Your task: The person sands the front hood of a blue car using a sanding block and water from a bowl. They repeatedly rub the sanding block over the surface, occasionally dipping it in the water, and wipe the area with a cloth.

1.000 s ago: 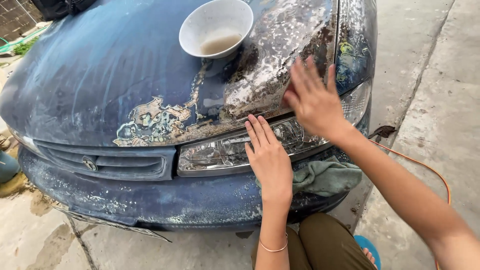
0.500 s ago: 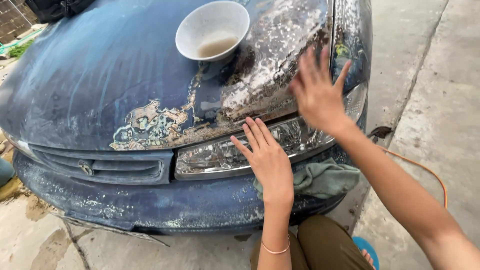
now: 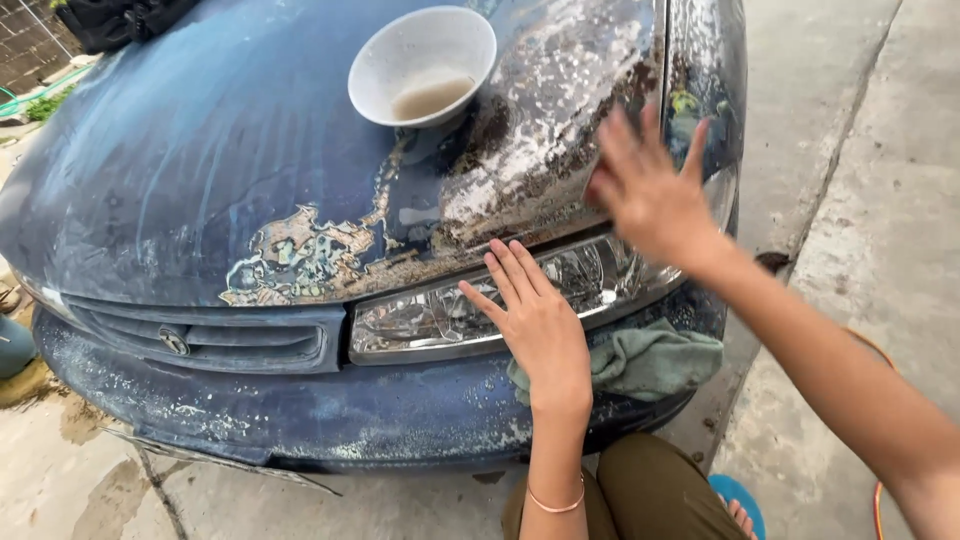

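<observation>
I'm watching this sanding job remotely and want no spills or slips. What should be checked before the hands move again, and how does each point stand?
1. Left hand flat and steady on the headlight: ok.
2. Right hand on the peeling part of the hood: ok, though blurred; whether it holds anything: cannot tell.
3. White bowl upright, cloudy liquid inside, apart from both hands: ok.
4. Bowl sitting on a sloped hood: not ok.
5. Green cloth within reach on the bumper: ok.
</observation>
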